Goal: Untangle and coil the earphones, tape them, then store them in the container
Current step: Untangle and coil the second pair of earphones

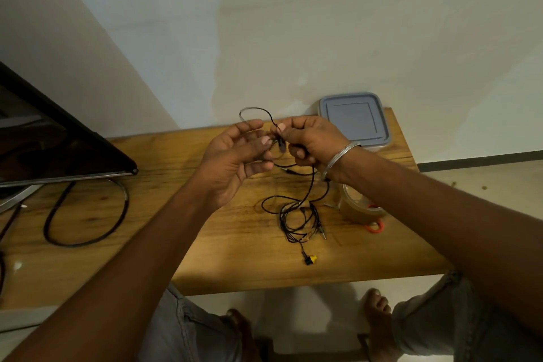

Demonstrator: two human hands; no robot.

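Note:
Black earphones (296, 220) lie in a tangled heap on the wooden table (235, 238), with a yellow-tipped end at the front. Part of the cable rises to my hands above the table. My right hand (308, 141) pinches the cable near its small inline piece, and a thin loop arcs up to the left. My left hand (235, 156) is beside it, fingers curled loosely around the cable. A roll of brown tape (357, 206) stands under my right wrist. The container (354, 117), clear with a grey lid on, sits at the back right by the wall.
A dark monitor (44, 138) leans over the table's left side, with a thick black cable (88, 214) looped under it. An orange ring-shaped object (374, 228) lies by the tape. The wall runs along the table's back edge. My knees and bare feet are below the front edge.

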